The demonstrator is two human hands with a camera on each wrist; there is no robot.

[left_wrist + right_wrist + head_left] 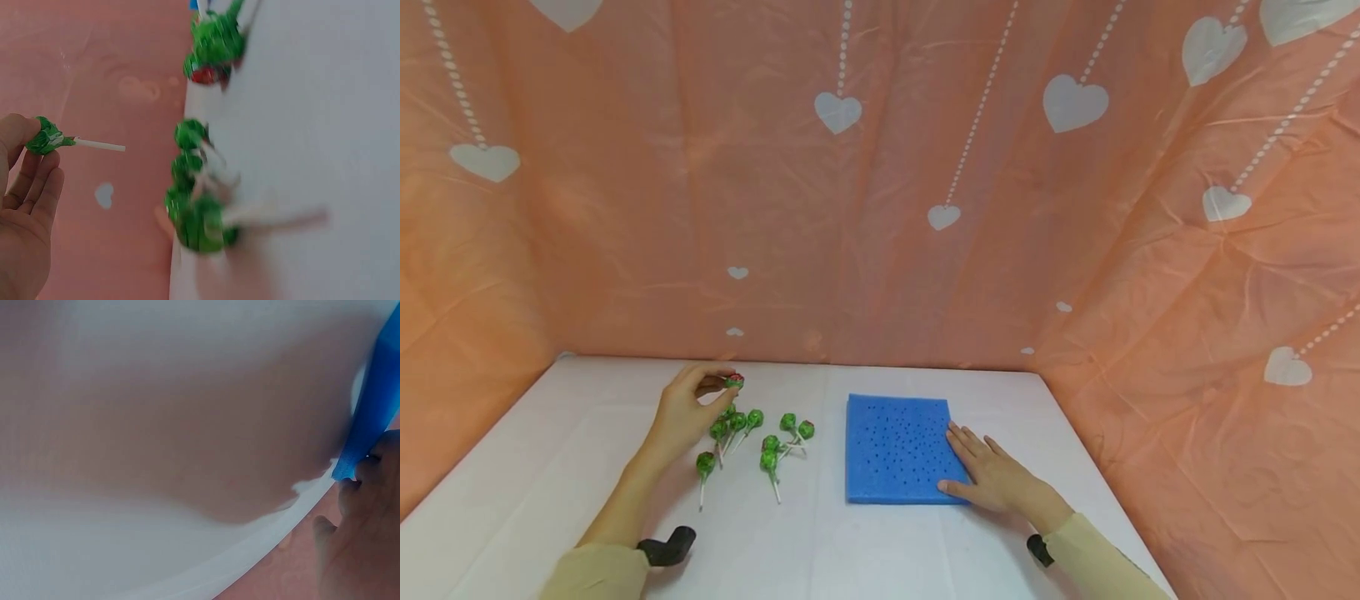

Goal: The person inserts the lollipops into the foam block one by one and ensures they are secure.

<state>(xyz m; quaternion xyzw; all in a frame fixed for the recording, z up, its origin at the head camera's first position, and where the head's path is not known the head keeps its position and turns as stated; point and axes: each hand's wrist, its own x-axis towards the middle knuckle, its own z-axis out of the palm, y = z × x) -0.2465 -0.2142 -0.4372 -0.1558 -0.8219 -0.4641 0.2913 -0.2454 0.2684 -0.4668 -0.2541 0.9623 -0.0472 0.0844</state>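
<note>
My left hand (683, 417) pinches a lollipop (735, 382) in green and red wrapping between thumb and fingers, above the far left of the table. In the left wrist view the held lollipop (45, 137) has its white stick pointing to the right, away from the fingers. Several more green-wrapped lollipops (770, 461) lie loose just below and to the right of that hand. A flat blue foam block (898, 454) dotted with small holes lies right of them. My right hand (1000, 479) rests on the block's right edge, its fingers extended.
A white cloth covers the table (820, 550). Behind it and at both sides hangs an orange-pink curtain (880, 292) with white hearts. One lollipop (705, 465) lies apart, close to my left forearm. Black bands with camera mounts (668, 547) sit on the wrists.
</note>
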